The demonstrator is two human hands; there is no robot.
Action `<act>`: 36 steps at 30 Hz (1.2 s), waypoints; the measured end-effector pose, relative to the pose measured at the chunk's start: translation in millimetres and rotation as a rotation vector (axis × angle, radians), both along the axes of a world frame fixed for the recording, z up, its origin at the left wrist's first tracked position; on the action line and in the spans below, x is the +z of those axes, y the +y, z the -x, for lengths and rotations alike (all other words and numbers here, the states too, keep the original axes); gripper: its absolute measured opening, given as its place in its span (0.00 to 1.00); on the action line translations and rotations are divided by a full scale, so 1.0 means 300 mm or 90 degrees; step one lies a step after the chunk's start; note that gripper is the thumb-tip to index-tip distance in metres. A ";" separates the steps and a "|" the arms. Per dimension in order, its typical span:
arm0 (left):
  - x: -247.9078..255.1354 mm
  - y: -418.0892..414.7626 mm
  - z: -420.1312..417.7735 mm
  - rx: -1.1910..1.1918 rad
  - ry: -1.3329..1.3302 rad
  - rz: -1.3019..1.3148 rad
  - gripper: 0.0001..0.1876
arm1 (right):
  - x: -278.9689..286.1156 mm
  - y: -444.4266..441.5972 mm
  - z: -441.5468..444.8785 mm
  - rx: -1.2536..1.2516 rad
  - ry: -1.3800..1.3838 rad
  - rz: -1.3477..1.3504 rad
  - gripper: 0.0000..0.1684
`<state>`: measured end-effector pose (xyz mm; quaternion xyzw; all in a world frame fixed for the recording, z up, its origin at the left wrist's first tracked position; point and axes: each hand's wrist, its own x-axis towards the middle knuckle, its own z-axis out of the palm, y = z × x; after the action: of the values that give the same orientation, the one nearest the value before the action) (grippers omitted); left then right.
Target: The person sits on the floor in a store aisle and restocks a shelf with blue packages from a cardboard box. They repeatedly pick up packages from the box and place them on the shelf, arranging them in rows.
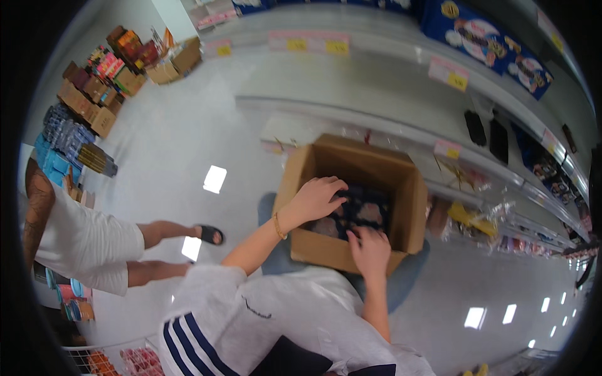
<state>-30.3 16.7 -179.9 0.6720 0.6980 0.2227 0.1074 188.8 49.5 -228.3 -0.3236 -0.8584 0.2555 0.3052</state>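
An open cardboard box point(324, 249) rests at my lap, in front of the shelves. Dark blue packages with light printed pictures point(369, 211) lie at its bottom. My left hand point(322, 199) reaches over the box's left side, fingers bent above the packages. Over the near wall comes my right hand point(370, 246), with its fingertips at the packages' near edge. Whether either hand touches or grips a package cannot be told.
Metal shelves point(329, 108) with price tags run across the front and right, holding blue boxes point(475, 37). A person in white shorts point(89, 235) stands at left. Stacked cartons point(89, 103) are at the far left, and a white wire basket point(113, 350) is at the lower left.
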 end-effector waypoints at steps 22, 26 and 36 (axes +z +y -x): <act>-0.852 0.583 -0.386 -0.215 0.230 0.140 0.13 | -0.130 0.103 -0.228 -0.037 0.038 -0.129 0.10; -0.893 0.614 -0.391 -0.232 0.215 0.192 0.13 | -0.161 0.136 -0.214 -0.061 0.041 -0.139 0.10; -0.863 0.554 -0.403 -0.104 0.109 0.230 0.31 | -0.173 0.098 -0.192 -0.080 0.064 -0.157 0.08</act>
<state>90.6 183.1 -438.7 0.7128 0.6763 0.0264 0.1840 246.6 78.8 -280.2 -0.3238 -0.8448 0.1440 0.4010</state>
